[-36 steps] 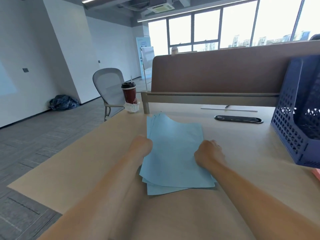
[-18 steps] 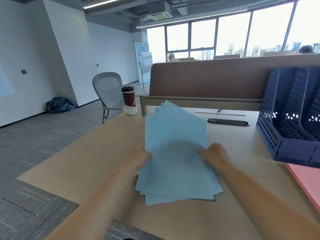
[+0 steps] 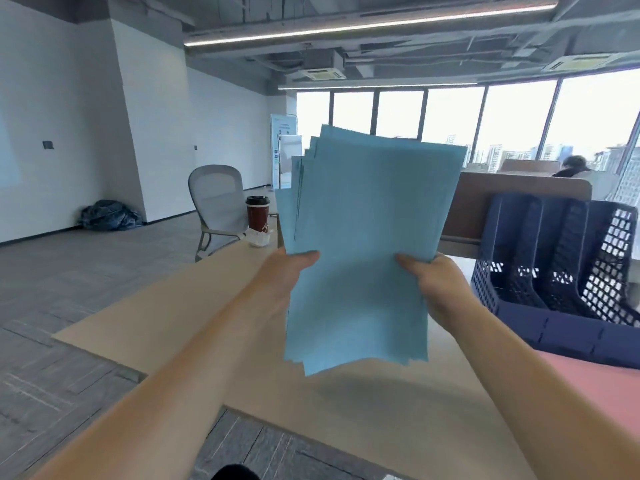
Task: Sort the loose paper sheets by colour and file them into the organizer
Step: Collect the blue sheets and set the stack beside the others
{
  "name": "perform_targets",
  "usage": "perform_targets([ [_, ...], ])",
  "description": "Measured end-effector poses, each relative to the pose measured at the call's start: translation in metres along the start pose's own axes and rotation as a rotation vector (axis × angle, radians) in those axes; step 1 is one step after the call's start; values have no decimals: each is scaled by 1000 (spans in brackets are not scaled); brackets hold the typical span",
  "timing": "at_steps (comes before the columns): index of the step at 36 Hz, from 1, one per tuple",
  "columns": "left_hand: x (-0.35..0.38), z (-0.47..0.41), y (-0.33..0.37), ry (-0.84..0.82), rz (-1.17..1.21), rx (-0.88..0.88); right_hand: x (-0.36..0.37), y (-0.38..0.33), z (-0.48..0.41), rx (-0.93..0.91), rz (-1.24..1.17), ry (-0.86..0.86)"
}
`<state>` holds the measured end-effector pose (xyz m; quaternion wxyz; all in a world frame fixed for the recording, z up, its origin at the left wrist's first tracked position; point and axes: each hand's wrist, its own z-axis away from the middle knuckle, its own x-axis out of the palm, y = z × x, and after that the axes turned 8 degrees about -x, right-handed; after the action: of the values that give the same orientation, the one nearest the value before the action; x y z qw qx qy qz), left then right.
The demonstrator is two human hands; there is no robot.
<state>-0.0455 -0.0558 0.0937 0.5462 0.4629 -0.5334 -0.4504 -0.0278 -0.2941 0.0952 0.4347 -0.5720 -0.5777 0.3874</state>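
Note:
A loose stack of several blue sheets (image 3: 363, 237) stands nearly upright in the air above the desk, its edges fanned and uneven. My left hand (image 3: 284, 275) grips its left edge with the thumb laid across the front. My right hand (image 3: 433, 282) grips the right edge the same way. To the right stands the dark blue mesh organizer (image 3: 561, 271) with several upright slots that show no paper. A pile of pink sheets (image 3: 602, 386) lies flat on the desk in front of the organizer, at the right edge of view.
The wooden desk (image 3: 173, 323) runs back to a brown partition (image 3: 519, 202). A red coffee cup (image 3: 258, 216) with a white wrapper stands at the far left corner, a grey chair (image 3: 218, 202) behind it. A person sits beyond the partition at the far right.
Both hands have lifted the blue stack off the desk and tipped it from flat to nearly upright. The view has tilted upward and the pink pile has come into sight.

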Motion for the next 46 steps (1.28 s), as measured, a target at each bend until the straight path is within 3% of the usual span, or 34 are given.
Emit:
perform_targets([
  [3, 12, 1, 6, 57, 18, 73, -1, -10, 6, -57, 55, 19],
  [7, 13, -2, 4, 51, -20, 141, -4, -15, 12, 6, -90, -25],
  [16, 5, -1, -13, -39, -20, 99, -13, 3, 14, 64, -105, -77],
  [33, 6, -12, 3, 73, -147, 236, -13, -2, -4, -58, -91, -16],
  [37, 16, -15, 13, 122, -121, 288, -8, -14, -5, -66, -193, -8],
  [46, 19, -5, 24, 170, -187, 324, -5, -36, 1, -157, -23, 66],
])
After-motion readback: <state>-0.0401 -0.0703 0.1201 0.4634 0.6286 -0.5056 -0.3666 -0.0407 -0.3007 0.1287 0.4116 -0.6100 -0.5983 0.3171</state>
